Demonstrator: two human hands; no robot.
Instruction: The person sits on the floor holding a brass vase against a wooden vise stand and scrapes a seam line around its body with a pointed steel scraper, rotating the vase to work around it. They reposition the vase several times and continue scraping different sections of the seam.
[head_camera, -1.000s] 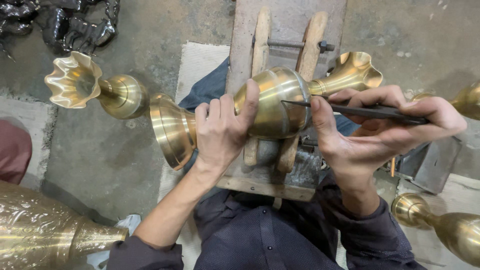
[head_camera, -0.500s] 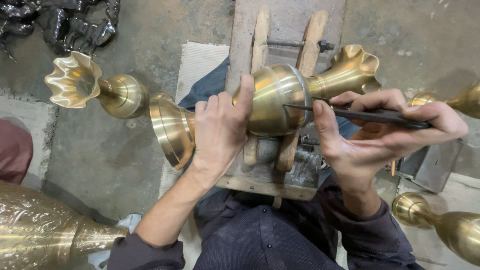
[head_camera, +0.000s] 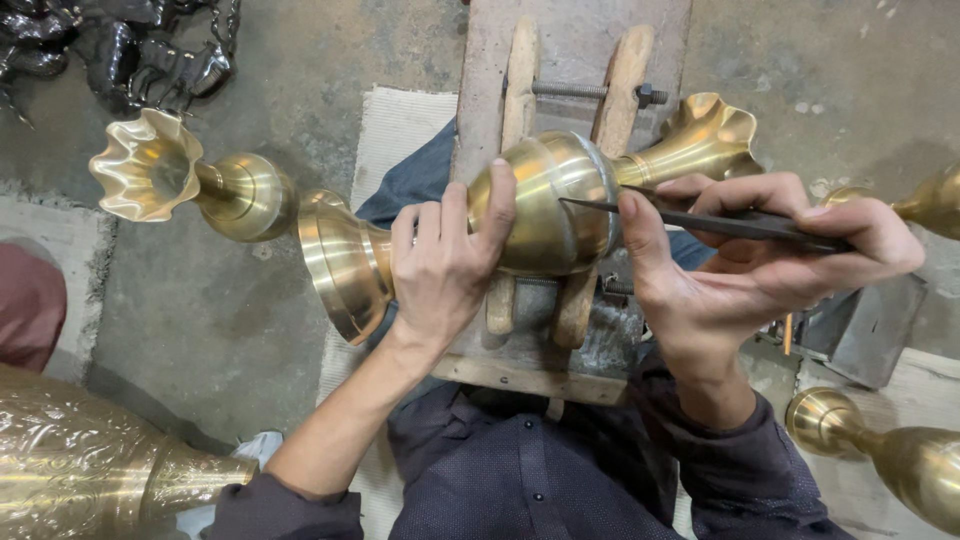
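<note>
Two hands busy | left hand (head_camera: 440, 265) clamps brass vase (head_camera: 545, 205) | right hand (head_camera: 745, 265) grips scraper (head_camera: 700, 218), apparently scoring; steadiness next.

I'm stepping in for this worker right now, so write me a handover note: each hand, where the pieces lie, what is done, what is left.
Left hand: gripping the round belly of the polished brass vase with fluted mouth, thumb on top, steadying it.
Right hand: holding a slim dark metal engraving tool, its tip on the vase's belly.
The vase lies sideways across two wooden cradle blocks on a worn wooden workboard over the lap.
Done: the surface is smooth and shiny; no engraved pattern can be made out.
Left: the marking of the belly appears barely begun.
Nearby: another fluted brass vase on the concrete floor.
</note>
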